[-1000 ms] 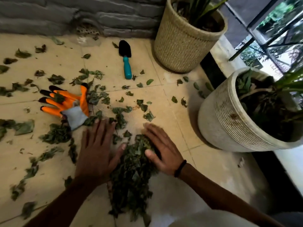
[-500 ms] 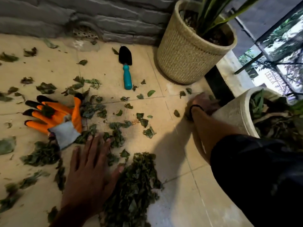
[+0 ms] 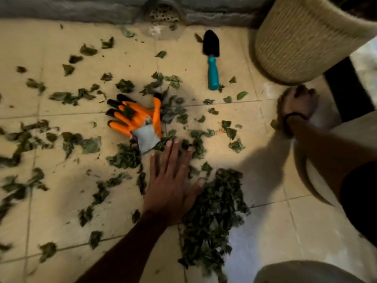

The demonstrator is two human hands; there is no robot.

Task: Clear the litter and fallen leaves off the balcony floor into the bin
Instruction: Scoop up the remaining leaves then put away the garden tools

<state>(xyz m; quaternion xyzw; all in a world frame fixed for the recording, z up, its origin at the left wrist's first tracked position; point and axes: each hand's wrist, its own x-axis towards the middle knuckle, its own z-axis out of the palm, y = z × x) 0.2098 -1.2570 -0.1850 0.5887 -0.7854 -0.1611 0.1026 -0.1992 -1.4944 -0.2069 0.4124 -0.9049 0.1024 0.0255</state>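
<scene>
A person's left hand [image 3: 171, 184] lies flat on the tiled balcony floor [image 3: 61, 201], fingers straight and spread, its thumb touching the gathered heap of leaves [image 3: 214, 213] just to its right. Loose leaves [image 3: 67, 98] lie scattered to its left and ahead, around an orange glove [image 3: 136, 117] and a teal-handled trowel [image 3: 212, 64]. The right hand [image 3: 299, 103] reaches to the floor near a woven planter [image 3: 302, 41]; its grip cannot be told through blur.
</scene>
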